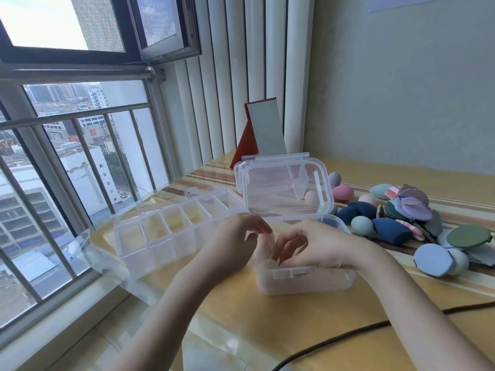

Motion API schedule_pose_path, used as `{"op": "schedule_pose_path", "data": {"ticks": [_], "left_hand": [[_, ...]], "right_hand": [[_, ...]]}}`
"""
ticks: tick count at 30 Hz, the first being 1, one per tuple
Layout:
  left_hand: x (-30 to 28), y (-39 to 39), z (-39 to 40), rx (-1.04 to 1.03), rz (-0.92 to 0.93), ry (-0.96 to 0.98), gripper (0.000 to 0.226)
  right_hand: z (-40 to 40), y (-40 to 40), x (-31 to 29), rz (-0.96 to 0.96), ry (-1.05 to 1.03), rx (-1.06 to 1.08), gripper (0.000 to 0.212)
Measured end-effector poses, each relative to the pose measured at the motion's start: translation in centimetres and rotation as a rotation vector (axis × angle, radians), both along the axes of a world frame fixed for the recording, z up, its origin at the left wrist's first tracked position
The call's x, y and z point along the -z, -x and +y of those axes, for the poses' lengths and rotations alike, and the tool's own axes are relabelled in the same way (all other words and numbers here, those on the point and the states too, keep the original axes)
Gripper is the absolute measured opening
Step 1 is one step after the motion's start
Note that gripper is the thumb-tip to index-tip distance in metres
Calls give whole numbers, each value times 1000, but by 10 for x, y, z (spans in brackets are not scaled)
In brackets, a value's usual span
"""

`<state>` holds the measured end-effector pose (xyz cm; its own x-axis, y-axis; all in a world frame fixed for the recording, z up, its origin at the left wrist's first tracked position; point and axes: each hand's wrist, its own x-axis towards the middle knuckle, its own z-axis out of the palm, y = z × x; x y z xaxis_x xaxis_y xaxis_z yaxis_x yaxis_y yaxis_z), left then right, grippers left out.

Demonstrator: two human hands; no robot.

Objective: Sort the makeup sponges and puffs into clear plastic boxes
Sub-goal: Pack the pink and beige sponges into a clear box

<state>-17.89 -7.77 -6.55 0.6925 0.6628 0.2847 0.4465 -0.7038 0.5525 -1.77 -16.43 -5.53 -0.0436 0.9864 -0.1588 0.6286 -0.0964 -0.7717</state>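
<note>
A clear plastic box (302,281) stands in the middle of the table with its lid (284,186) raised behind it. Above its open top, my left hand (235,239) pinches a pale pink sponge (264,246) with curled fingers. My right hand (313,245) comes in from the right, and its curled fingertips touch the same sponge; blur hides whether they grip it. A clear organiser (171,228) with several compartments lies open to the left. A pile of sponges and puffs (409,218) in blue, green, lilac and pink lies to the right.
A red-backed mirror (265,129) stands behind the box lid. A dark cable (348,334) runs across the table in front of me. A window with metal bars (80,167) borders the table's left side, and a wall lies behind the pile.
</note>
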Motion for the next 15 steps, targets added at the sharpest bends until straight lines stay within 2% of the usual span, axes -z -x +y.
{"op": "schedule_pose_path", "data": {"ticks": [6,9,12,15], "left_hand": [[19,-3,-7,-92,-100,-38,39],[20,-4,-7,-117,-116,-29,41],[20,-5,-6,-147,-120,-28,43],[22,-5,-5,-149,-116,-22,43]], "right_hand": [[7,9,4,-58,-59,14,14],[1,0,1,17,6,17,14],[2,-5,4,124,-8,127,14],[4,-3,8,133,-19,134,18]]}}
